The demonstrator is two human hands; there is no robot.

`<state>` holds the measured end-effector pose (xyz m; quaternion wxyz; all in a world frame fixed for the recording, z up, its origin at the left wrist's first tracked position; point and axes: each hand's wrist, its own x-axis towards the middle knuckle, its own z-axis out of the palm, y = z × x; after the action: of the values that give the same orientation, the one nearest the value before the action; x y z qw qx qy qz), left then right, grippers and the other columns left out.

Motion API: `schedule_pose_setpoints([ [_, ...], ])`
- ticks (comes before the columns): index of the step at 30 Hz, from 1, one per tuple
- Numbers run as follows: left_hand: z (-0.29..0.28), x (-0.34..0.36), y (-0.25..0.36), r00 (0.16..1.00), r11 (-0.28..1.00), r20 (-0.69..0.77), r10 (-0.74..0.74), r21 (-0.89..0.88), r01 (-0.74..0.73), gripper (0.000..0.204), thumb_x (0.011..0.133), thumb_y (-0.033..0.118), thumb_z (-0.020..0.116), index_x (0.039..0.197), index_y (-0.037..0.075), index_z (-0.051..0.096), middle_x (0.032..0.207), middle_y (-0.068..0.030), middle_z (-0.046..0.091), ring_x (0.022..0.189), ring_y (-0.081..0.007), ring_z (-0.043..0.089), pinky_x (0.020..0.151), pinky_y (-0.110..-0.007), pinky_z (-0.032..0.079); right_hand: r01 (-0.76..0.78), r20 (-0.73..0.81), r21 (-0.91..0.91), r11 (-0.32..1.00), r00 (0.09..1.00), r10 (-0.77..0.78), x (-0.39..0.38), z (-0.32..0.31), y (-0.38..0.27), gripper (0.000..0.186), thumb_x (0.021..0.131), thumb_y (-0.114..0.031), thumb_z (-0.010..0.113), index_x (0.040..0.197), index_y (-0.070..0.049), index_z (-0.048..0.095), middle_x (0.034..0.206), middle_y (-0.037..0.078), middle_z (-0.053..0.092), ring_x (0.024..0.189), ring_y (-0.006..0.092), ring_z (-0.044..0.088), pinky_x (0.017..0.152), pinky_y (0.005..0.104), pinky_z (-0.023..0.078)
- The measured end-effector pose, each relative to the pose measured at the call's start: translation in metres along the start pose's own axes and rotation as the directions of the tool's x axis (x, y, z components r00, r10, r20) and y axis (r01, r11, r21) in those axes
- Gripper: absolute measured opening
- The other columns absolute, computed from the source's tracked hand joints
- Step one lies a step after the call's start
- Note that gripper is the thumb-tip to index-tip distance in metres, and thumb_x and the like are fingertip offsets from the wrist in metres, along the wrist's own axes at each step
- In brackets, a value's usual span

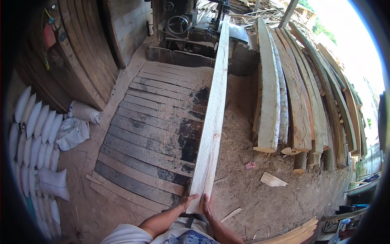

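A long, pale sawn plank (214, 110) runs from my waist away to a machine (191, 34) with a handwheel, where its far end rests near the metal table. My left hand (189, 199) wraps round the left edge of the plank's near end, thumb on top. On the opposite edge, my right hand (208, 205) grips the same end, its thumb along the side. The fingers of both hands are partly hidden under the wood.
Sawdust covers a slatted wooden platform (142, 122) left of the plank. Thick boards (270, 101) lie stacked on the right, with a wood scrap (273, 179) before them. Filled white sacks (36, 138) are piled at left. Cut boards (292, 234) lie at lower right.
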<state>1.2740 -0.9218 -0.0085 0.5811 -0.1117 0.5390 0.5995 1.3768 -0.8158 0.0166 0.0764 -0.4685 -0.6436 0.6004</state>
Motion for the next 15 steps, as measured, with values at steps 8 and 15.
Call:
schedule_pose_setpoints([
  [8,-0.067,-0.149,-0.189,0.994,0.994,0.055,-0.095,-0.055,0.098,0.059,0.081,0.038,0.07,0.126,0.002,0.056,0.119,-0.0122,0.062,0.11,-0.0243,0.058,0.098,-0.036,0.044,-0.098,0.171,0.168,0.981,0.983,0.069,-0.167,-0.006,0.06,0.061,0.099,-0.045,0.041,0.144,-0.003,0.036,0.138,0.016,0.048,0.128,0.0256,0.044,0.108,0.0345,0.03],
  [15,-0.079,-0.316,-0.301,0.994,0.994,0.021,0.11,0.017,-0.111,0.055,0.078,0.027,0.075,0.122,0.001,0.059,0.115,-0.01,0.064,0.104,-0.0209,0.058,0.093,-0.033,0.044,0.047,0.129,0.419,0.907,0.986,-0.111,-0.201,0.009,0.041,0.066,0.099,-0.041,0.045,0.15,-0.003,0.026,0.15,0.013,0.036,0.136,0.0205,0.035,0.111,0.0319,0.026],
])
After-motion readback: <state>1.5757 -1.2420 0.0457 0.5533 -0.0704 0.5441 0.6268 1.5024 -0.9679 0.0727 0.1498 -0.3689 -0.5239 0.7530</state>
